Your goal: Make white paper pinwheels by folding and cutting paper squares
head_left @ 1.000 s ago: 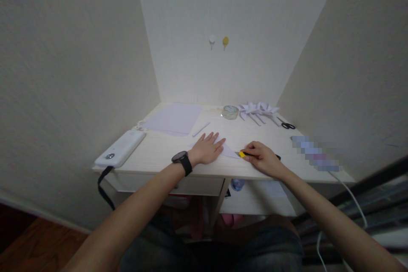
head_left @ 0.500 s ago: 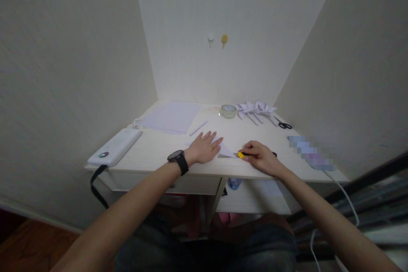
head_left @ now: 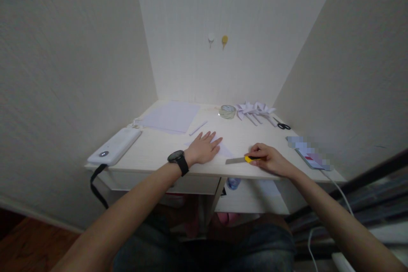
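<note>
My left hand (head_left: 204, 148) lies flat with its fingers stretched out, pressing a folded piece of white paper (head_left: 225, 149) on the desk. Most of that paper is hidden under the palm; a pointed corner shows on the right. In my right hand (head_left: 265, 158) is a yellow and black utility knife (head_left: 251, 159), gripped by its handle. Its long blade is out, points left and sits just in front of the paper's corner, apart from it. A thin rolled paper stick (head_left: 198, 128) rests behind my left hand.
White paper sheets (head_left: 172, 117) lie at the back left. A tape roll (head_left: 227, 111), several paper pinwheels (head_left: 255, 110) and black scissors (head_left: 283, 126) are along the back right. A white device (head_left: 115, 146) stands left; a phone (head_left: 309, 153) with a cable lies right.
My right hand has drawn the knife to the right and toward me, so the blade now shows clear of the paper's edge. My left hand has stayed in place.
</note>
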A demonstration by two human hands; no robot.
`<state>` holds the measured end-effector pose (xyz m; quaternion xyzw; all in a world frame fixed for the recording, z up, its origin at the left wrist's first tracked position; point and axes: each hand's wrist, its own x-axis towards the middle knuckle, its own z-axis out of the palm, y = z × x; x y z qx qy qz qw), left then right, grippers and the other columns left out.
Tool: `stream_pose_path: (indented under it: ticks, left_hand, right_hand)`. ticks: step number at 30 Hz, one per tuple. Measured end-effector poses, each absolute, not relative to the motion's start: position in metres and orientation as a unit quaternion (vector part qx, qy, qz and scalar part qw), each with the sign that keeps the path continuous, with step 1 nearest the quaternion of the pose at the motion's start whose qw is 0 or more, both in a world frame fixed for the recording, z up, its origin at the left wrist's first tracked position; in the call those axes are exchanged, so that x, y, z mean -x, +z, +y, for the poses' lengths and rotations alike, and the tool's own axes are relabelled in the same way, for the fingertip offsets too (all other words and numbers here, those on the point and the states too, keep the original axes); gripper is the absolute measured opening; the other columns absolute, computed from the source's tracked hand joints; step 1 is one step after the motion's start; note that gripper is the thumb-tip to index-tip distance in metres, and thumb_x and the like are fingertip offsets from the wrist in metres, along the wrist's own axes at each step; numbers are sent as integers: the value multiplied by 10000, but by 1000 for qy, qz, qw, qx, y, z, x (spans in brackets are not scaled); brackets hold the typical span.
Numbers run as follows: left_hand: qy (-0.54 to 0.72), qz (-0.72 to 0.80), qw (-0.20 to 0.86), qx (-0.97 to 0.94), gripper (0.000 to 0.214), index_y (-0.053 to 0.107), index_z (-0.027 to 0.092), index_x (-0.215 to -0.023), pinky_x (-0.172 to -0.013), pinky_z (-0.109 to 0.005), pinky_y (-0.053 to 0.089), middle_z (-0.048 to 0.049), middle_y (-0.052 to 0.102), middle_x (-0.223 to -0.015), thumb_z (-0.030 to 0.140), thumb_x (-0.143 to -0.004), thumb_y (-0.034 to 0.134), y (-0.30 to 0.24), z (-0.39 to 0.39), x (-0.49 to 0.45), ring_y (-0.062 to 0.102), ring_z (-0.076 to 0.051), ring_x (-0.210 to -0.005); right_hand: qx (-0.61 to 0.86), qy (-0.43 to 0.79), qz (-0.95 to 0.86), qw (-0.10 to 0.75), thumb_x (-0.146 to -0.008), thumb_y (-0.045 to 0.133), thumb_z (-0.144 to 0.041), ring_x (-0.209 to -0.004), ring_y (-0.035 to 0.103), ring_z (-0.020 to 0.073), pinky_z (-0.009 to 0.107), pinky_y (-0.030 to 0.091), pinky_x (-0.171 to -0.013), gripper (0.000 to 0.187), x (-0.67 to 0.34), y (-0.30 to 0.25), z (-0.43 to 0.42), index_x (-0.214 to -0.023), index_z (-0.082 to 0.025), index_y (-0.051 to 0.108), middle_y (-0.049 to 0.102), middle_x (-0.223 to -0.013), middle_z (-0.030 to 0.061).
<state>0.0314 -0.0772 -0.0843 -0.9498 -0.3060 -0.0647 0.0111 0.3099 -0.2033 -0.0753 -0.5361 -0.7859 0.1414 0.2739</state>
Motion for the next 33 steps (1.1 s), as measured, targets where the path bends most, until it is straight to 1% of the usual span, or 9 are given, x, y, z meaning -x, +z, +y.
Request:
stream_pose_path:
  ticks: [3,6,11,16,19,23,28,31,33]
  left_hand:
    - [-90,-319,11,943,584,294,195,-1520,-1143,-513,213,-182,264,-1582,469,-1007,246,-82,-80,-31,256,-328,-1452]
    - [-126,-333,11,934,607,349,145,-1485,-1123,-514,262,-212,386,-1510,499,-995,290,-80,-82,-31,348,-338,-1402]
    - [-191,-320,0,928,649,423,91,-1418,-1053,-451,384,-196,568,-1301,515,-929,480,-74,-82,-29,530,-306,-1214]
    - [-274,-307,-54,910,577,462,111,-1390,-1016,-402,430,-161,568,-1270,351,-883,597,-73,-79,-31,551,-280,-1167]
    - [-352,-295,-118,881,478,538,158,-1322,-1014,-378,432,-115,613,-1224,246,-859,621,-73,-76,-33,568,-241,-1139]
    - [-443,-333,-232,800,405,659,198,-1165,-907,-361,475,-61,674,-1037,198,-764,713,-69,-66,-34,619,-198,-943]
    - [-486,-281,-487,669,328,731,137,-924,-759,-303,482,-59,695,-850,255,-633,825,-51,-56,-26,619,-157,-787]
    - [-484,-240,-598,592,347,728,121,-855,-706,-289,485,-55,702,-811,249,-566,872,-33,-53,-24,615,-135,-714]
    - [-496,-218,-631,555,338,715,116,-802,-699,-273,485,-39,696,-777,206,-528,890,-22,-49,-27,610,-119,-693]
  right_hand:
    - [557,143,-770,275,-840,647,-359,-870,624,212,348,501,-803,265,-320,-77,-198,-1042,-242,771,648,-961,70]
    - [593,106,-751,271,-831,636,-348,-810,632,205,329,496,-749,283,-330,-78,-190,-1049,-226,767,659,-940,65]
    - [656,29,-720,225,-856,579,-349,-831,642,212,301,475,-749,318,-331,-78,-177,-1074,-201,757,675,-959,86]
    - [688,-11,-705,173,-906,505,-390,-848,631,228,305,452,-769,380,-321,-74,-173,-1111,-174,740,656,-968,113]
    - [695,-18,-701,162,-921,482,-406,-848,628,233,309,447,-762,390,-320,-74,-172,-1118,-182,734,653,-978,116]
    - [691,-20,-702,170,-911,503,-421,-839,638,229,305,450,-764,379,-325,-77,-171,-1128,-207,727,659,-979,109]
    - [675,-13,-712,193,-899,522,-486,-807,646,227,317,463,-752,408,-331,-75,-172,-1127,-218,728,683,-951,104]
    - [682,-30,-680,265,-896,521,-507,-829,651,244,347,474,-776,422,-328,-72,-169,-1052,-191,753,706,-979,125]
    - [676,-17,-646,354,-885,532,-533,-874,650,261,373,480,-810,419,-319,-68,-162,-956,-191,764,719,-981,126]
